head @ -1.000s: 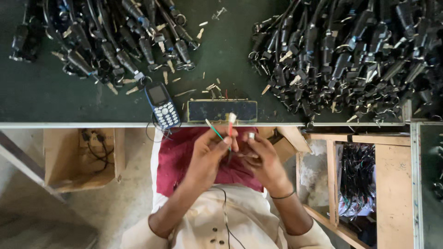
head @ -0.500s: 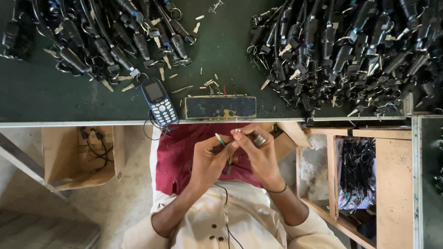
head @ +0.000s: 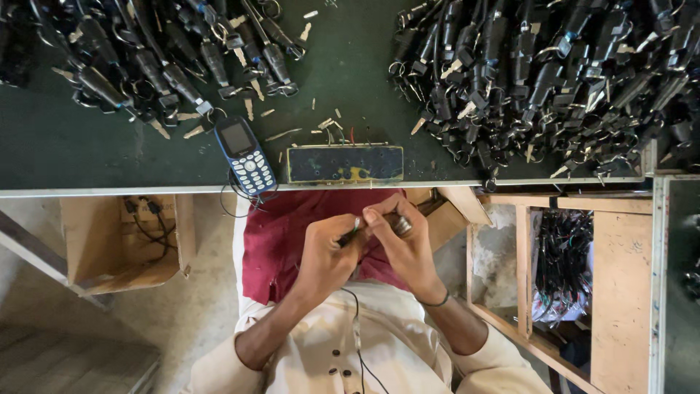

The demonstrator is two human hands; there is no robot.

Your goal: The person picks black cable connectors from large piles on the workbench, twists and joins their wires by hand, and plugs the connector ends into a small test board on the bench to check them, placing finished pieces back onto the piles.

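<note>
Head view, looking straight down: I've got a small metal-ended part pinched in my right hand, fingers curled tight around it, just below the edge of the surface and over the dark red cloth on my lap. My left hand is clenched on a thin tool, its tip angled in toward the part, the two hands touching at the fingertips. A dark band sits on my right wrist. A thin cord runs down my pale shirt. Right above my hands, at the surface's near edge, lies a flat rectangular block, dark with yellow patches. Just beside it, to the left, a blue keypad phone lies tilted, partly overhanging the edge. Farther out, heaps of black cabled parts fill the right side, and another heap the left. Below the surface, a cardboard box on the left, a wooden rack on the right.
</note>
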